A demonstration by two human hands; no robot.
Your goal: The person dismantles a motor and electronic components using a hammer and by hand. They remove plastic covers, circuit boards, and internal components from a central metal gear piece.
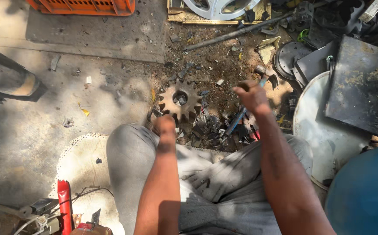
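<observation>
A rusty toothed gear wheel (179, 99) lies flat on the dirty ground in front of my knees. My left hand (166, 126) reaches down beside its near edge, fingers curled under and hidden, touching the ground or scraps there. My right hand (250, 95) is raised to the right of the gear, closed around the blue handle of a hammer (241, 114); the hammer's metal head (267, 75) sticks up past my fist. Small dark metal scraps (210, 128) lie between the gear and my right leg.
An orange crate (84, 6) stands at the top left, a long metal rod (237, 31) and a white wheel rim (219, 8) at the top. A pale round pan (324, 130), dark metal plate (363, 87) and blue drum (367, 191) crowd the right. A red tool (64, 204) lies lower left.
</observation>
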